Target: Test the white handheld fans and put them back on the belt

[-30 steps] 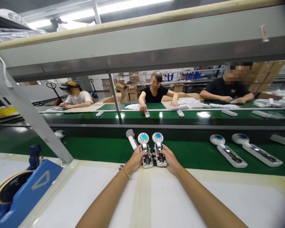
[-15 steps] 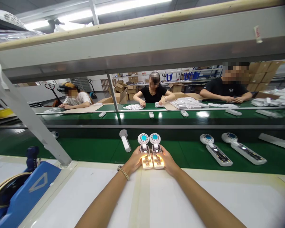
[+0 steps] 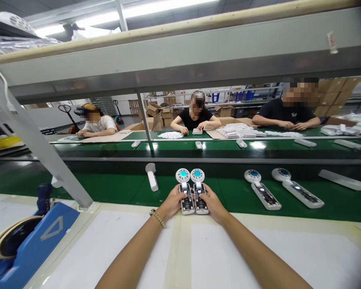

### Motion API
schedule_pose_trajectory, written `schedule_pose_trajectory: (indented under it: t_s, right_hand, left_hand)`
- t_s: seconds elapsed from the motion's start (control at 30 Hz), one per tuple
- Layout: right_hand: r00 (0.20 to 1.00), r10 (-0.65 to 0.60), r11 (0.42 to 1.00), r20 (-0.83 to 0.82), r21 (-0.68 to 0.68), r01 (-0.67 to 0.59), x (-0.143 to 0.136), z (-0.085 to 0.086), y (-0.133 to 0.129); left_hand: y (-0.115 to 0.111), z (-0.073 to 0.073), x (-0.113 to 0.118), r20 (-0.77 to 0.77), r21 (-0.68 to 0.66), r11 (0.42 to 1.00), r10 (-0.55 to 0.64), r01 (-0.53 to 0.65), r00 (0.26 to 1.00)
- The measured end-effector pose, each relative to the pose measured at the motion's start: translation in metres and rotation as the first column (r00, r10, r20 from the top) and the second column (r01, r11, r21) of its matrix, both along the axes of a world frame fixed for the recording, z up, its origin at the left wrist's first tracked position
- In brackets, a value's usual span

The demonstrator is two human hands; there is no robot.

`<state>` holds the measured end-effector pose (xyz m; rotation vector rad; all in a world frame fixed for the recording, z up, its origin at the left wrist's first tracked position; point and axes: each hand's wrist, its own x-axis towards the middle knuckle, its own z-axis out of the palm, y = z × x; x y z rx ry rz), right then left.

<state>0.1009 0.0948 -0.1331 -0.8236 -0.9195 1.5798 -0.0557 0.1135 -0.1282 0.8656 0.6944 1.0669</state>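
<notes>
Both forearms reach forward over the worktop (image 3: 117, 233) and converge, with the wrists near its far edge. The left hand (image 3: 172, 202) has its fingers clamped on the left unit (image 3: 187, 202), thumb over the open face; the right hand (image 3: 214, 204) grips the right unit (image 3: 201, 202) the same way. Both units are at the near side of the green belt (image 3: 228, 186), side by side, round heads away from the person, faces up. Their long axes run nearly parallel, fore and aft, the head ends leaning slightly left. Belt surface shows between the left hand and a white unit (image 3: 152, 180); a wider stretch separates the right hand from two slanted units (image 3: 266, 196). A blue dispenser (image 3: 48, 235) stands well left, near a slanted post (image 3: 48, 148).
</notes>
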Motion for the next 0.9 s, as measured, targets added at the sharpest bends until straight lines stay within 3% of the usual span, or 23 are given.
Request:
schedule_pose_trajectory:
  t_s: [0.3,0.9]
  right_hand:
    - [0.999,0.027,1.0,-0.031,-0.004,-0.028,0.0011,0.0074,-0.0037]
    - [0.999,0.051,0.998,-0.005,0.041,-0.051,0.0029,-0.0014,-0.001]
  left_hand:
    - [-0.0024,0.0013,-0.002,0.002,0.037,0.998,-0.042,0.042,0.999]
    - [-0.0008,-0.002,-0.004,-0.061,0.044,0.998,-0.038,0.041,0.997]
